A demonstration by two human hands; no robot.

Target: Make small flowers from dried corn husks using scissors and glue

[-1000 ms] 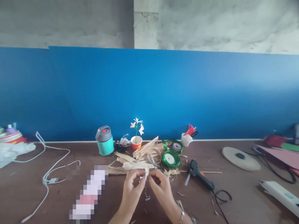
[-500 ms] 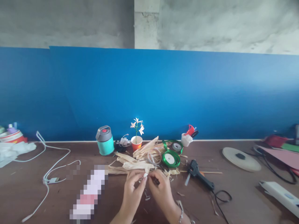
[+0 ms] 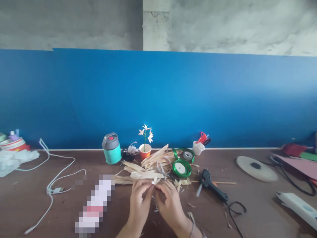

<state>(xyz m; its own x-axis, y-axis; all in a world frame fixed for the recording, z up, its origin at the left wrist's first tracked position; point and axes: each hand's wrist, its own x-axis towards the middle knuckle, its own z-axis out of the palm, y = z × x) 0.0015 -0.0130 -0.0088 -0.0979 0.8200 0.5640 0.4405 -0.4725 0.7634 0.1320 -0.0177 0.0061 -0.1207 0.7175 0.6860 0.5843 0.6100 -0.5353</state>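
Observation:
My left hand [image 3: 140, 201] and my right hand [image 3: 170, 205] meet over the table, with their fingertips pinching a small pale piece of dried corn husk [image 3: 154, 181]. The piece is mostly hidden by my fingers. Just behind my hands, a pile of long corn husk strips [image 3: 146, 175] lies on the brown table [image 3: 37, 211]. Silver scissors [image 3: 162, 169] rest among the strips. A roll of green ribbon [image 3: 181, 168] sits beyond my right hand, and a black glue gun [image 3: 210, 185] lies to its right.
A husk flower in a red paper cup [image 3: 145, 151] and a teal flask [image 3: 112, 148] stand against the blue board [image 3: 158, 99]. A pixelated object [image 3: 95, 205] lies left of my hands, beside a white cable [image 3: 58, 175]. Husk scraps are scattered near my hands.
My hands have drawn closer together, and more of my fingers now close around the small husk piece. The view has shifted very slightly.

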